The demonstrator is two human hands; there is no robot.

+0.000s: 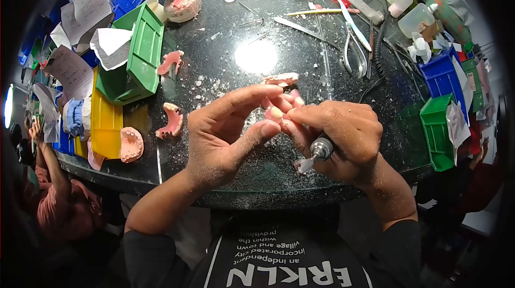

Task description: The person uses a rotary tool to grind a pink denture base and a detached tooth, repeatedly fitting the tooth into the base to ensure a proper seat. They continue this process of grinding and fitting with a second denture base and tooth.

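Both hands meet above the dusty front of the table. My left hand [225, 135] is closed, its thumb and fingers pinching a small pink denture piece [274, 115]. Against the same piece press the thumb and forefinger of my right hand [348, 132]. In the curl of that right hand sits a rotary handpiece [322, 148]; its metal nose points down toward me, and most of its body is hidden by the fingers. Just beyond my left fingertips lies a pale pink dental piece [281, 79]. Pink denture plates [170, 122] rest left of my left hand.
Green bin [153, 54], yellow bin [107, 122] and a pink dental model [132, 145] stand at left. Pliers [354, 54], a knife blade [300, 29] and a coiled black cord [380, 46] lie at back right. Another green bin [437, 135] stands right. Another person [59, 197] sits far left.
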